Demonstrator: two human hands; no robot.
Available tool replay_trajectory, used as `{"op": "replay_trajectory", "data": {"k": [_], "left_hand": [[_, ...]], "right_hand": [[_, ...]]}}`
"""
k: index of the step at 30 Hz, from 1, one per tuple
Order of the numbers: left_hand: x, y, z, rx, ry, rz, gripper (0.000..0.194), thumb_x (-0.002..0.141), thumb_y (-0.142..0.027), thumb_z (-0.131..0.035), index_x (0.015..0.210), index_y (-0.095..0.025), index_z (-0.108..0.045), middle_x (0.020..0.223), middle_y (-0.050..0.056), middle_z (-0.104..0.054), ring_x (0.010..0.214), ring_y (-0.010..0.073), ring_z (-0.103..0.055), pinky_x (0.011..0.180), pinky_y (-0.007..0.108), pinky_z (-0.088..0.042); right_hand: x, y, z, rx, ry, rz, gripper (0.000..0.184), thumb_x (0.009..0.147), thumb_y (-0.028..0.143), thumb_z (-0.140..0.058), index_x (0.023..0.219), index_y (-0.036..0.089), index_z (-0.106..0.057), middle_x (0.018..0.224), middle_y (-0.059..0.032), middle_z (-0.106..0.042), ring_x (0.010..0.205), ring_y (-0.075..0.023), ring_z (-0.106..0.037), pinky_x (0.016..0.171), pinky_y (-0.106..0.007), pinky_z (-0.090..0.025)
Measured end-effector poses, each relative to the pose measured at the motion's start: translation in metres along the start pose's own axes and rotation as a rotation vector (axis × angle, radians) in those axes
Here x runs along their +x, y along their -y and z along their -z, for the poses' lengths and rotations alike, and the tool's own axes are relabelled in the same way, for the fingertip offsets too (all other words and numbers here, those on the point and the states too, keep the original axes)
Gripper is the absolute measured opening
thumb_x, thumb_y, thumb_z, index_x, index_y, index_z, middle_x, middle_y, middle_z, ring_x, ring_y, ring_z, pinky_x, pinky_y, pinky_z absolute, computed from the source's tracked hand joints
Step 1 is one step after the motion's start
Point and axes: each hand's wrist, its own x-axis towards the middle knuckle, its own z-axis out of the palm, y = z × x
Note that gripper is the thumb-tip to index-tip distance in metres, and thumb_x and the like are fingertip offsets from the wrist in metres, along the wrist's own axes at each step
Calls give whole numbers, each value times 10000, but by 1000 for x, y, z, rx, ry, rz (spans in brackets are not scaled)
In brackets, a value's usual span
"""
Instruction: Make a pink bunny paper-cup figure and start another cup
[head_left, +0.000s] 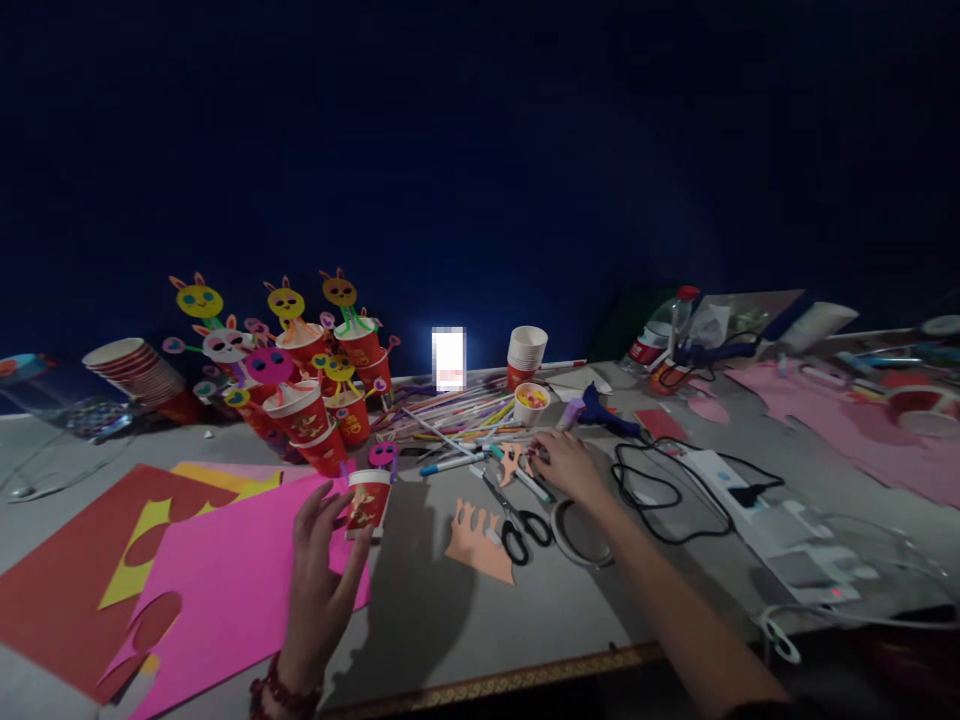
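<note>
The scene is dim, its upper half sunk into a nearly black blue backdrop (pixel 480 150). A glaring white rectangle (pixel 448 358) is burned out and broken into coarse pixels, with a faint bluish halo above. Muted light greys the desk (pixel 540 630), where a broad, soft-edged shadow lies right of the left hand (pixel 321 560). Fine detail is soft, and wide-angle stretching shows toward both sides.
</note>
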Motion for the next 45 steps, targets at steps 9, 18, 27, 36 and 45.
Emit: {"op": "replay_trajectory", "data": {"k": [9, 18, 27, 36, 45], "left_hand": [[-4, -4, 8, -29, -15, 27, 362, 919, -362, -548, 1271, -275, -552, 1421, 99, -424, 1332, 325, -429, 1013, 502, -507], [-3, -49, -13, -28, 5, -144, 239, 873, -257, -604, 1109, -288, -631, 1277, 76, -598, 1261, 313, -498, 1095, 564, -367], [1, -100, -55, -474, 480, 89, 186, 937, -345, -537, 886, -202, -645, 853, 58, -677, 805, 197, -614, 745, 306, -475], [-6, -89, -63, -924, 493, 409, 233, 899, -385, -602, 802, -176, -572, 645, -26, -573, 613, 120, -544, 632, 241, -423], [-12, -79, -65, -726, 548, 367, 191, 944, -343, -503, 849, -186, -554, 659, -14, -628, 619, 137, -593, 624, 242, -434]], "right_hand": [[3, -8, 3, 189, -61, -9, 49, 806, 174, -589, 806, 202, -630, 814, -51, -714, 837, -233, -643, 780, -333, -410], [-45, 28, 39, 872, -37, 60, 200, 844, 372, -641, 963, 213, -614, 859, -28, -692, 792, -194, -652, 748, -317, -508], [-82, 95, 45, 1102, 159, 152, 210, 780, 190, -686, 973, 225, -613, 848, 1, -663, 787, -168, -628, 731, -277, -490], [-91, 101, 35, 1440, 242, 19, 230, 820, 350, -708, 998, 218, -648, 903, -37, -701, 847, -181, -663, 761, -292, -534], [-91, 103, 20, 1260, 171, 38, 195, 859, 363, -653, 975, 215, -700, 945, -54, -747, 849, -206, -698, 778, -309, -538]]}}
